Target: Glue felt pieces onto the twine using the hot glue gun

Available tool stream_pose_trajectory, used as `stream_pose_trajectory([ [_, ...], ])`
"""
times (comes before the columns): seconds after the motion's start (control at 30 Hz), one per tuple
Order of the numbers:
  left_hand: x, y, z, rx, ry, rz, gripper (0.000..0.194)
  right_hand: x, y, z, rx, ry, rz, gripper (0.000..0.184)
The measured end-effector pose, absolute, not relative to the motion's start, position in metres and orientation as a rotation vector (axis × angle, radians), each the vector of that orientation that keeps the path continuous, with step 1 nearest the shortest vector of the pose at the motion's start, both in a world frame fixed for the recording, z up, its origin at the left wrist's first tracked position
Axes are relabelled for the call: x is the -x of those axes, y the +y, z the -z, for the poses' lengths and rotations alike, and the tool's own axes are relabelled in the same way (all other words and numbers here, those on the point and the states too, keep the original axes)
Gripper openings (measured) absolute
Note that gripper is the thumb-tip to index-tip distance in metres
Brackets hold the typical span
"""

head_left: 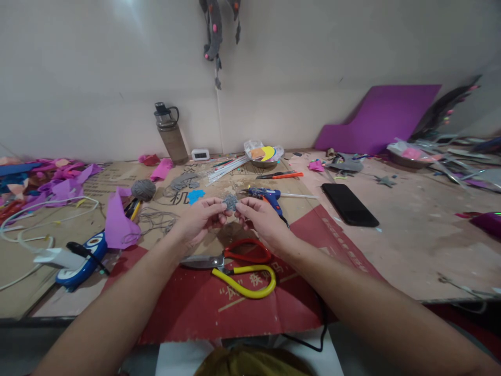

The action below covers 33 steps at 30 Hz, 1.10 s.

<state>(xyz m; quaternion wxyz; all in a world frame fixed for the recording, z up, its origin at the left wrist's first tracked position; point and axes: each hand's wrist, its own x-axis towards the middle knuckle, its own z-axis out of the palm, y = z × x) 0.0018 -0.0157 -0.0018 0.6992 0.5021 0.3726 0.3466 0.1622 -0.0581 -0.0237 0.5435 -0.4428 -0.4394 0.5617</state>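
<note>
- Pinching the left edge of a small grey piece (230,202), our left hand (206,214) has its thumb brought against its fingers.
- At the right edge of the same piece, our right hand (256,211) is likewise drawn into a pinch; we cannot tell exactly how the lower fingers bear on it.
- We hold the piece between both hands over the flattened cardboard (168,313), which lies on the worktop (410,256).
- Nearer to us, between our forearms, lie the scissors (209,262): blades to the left, red handle on the far side, yellow handle on the near side.
- Just beyond our right hand we see a blue glue gun (270,196), a white stick extending from it to the right; farther right lies a black phone (349,204).
- Beyond our left hand are a blue cutout (195,196) and, farther left, a ball of grey yarn (143,189).
- Along the far side we note, from left to right, a bottle (172,138) tilted slightly, a small white clock (200,155) and a filled bowl (264,163).
- At far right, a purple sheet (385,120) leans against the wall (293,68).
</note>
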Motion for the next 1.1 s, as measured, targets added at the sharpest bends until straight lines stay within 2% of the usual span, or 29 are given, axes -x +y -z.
stream_pose_trajectory([
  [0.17,-0.0016,-0.0148,0.0023,-1.165,0.867,-0.79,0.019,-0.1622,-0.0588,0.0225,1.034,-1.0,-1.313,0.029],
  [0.83,-0.0023,-0.0183,-0.003,-1.06,0.796,-0.852,0.025,-0.1626,-0.0582,0.0235,1.082,-1.018,-1.228,0.021],
  [1.1,-0.0039,-0.0171,0.0013,-1.153,0.836,-0.814,0.019,-0.1626,-0.0584,0.0234,1.065,-1.019,-1.249,0.023],
])
